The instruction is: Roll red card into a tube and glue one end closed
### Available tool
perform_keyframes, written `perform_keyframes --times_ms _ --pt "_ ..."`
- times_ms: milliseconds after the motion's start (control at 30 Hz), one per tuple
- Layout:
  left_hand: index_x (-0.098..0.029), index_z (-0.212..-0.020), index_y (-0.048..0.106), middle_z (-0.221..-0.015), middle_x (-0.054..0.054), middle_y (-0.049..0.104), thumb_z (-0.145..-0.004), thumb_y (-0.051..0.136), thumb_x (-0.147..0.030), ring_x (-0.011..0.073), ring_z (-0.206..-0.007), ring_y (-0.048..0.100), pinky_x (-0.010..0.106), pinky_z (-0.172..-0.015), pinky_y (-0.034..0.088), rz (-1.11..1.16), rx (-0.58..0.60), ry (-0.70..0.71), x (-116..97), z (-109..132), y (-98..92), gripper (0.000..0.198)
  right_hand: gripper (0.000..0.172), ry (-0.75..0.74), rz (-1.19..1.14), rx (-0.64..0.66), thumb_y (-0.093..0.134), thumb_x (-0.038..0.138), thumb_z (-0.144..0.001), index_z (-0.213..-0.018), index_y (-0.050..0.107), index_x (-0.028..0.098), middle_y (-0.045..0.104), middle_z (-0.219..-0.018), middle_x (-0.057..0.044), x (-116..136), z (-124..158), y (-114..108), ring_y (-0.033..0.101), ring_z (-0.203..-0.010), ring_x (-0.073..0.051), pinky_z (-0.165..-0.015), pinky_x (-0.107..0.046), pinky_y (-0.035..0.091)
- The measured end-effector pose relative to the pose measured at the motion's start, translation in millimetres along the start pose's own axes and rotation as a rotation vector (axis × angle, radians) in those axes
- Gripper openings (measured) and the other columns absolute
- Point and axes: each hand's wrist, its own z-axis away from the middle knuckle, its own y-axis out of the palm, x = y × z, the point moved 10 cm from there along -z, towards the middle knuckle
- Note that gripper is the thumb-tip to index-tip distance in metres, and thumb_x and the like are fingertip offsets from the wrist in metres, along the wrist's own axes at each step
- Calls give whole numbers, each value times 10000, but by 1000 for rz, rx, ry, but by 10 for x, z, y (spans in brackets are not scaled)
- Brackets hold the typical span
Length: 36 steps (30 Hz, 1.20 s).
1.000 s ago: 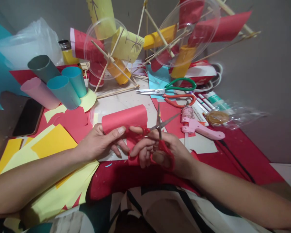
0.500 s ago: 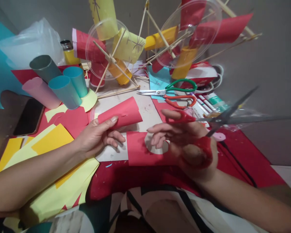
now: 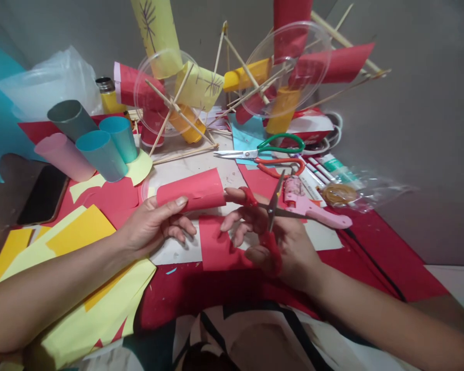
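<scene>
My left hand [image 3: 162, 219] pinches the left end of a rolled red paper tube [image 3: 201, 188], its other fingers loosely curled below. On my right hand [image 3: 282, 242] hang red-handled scissors [image 3: 271, 211], with fingers through the loops and the blades spread, pointing up and to the right, away from the tube. The index fingertip of that hand is close to the tube's right end; whether it touches I cannot tell. Below both hands lies a red paper sheet [image 3: 212, 242] with a round hole in it, partly hidden by my right hand.
Green-and-orange-handled scissors [image 3: 257, 153] lie behind the tube. A pink glue gun [image 3: 317, 208] with a black cord is at right. Blue, grey and pink tubes [image 3: 100, 154] stand left, near a phone [image 3: 42, 193]. Two stick-and-paper wheels [image 3: 174, 103] stand behind; yellow paper [image 3: 81, 232] lies at front left.
My right hand has come left toward the tube, and the scissors have swung from pointing far right to a more upright angle. The left hand still holds the tube.
</scene>
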Motion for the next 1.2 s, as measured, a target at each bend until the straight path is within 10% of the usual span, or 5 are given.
perform_keyframes --times_ms 267,633,800,1033,1200 --pt "-87 -897 754 -646 119 757 -711 891 -424 162 -517 714 172 -499 578 -46 59 -18 37 14 83 408 643 -147 68 46 811 184 -763 -1352 596 326 465 -1525 -130 134 6 107 683 -846 -140 -641 -292 620" --pt "-87 -811 776 -610 67 730 -611 943 -361 125 -498 659 190 -482 563 -60 -51 -9 78 14 1 377 765 -272 131 144 795 210 -813 -1466 475 449 483 -1529 -106 180 88 186 695 -899 -173 -654 -326 638" --pt "-94 -772 769 -586 46 705 -629 923 -336 119 -500 635 209 -480 551 -65 -69 -12 111 8 -33 321 800 -393 227 180 788 218 -822 -1508 425 412 471 -1547 -137 266 146 221 554 -1340 -314 -669 -334 647" --pt "-88 -822 794 -565 22 680 -629 918 -339 54 -472 564 138 -475 466 -63 -76 -15 83 10 -8 340 731 -361 386 169 794 365 -820 -1481 481 362 585 -1431 -149 284 122 212 506 -1408 -340 -957 -520 605" --pt "-96 -820 791 -566 8 678 -627 919 -332 40 -457 543 133 -487 467 -67 -77 9 51 6 7 331 779 -347 369 202 783 326 -835 -1523 420 355 542 -1475 -169 253 123 229 495 -1417 -339 -775 -418 656"
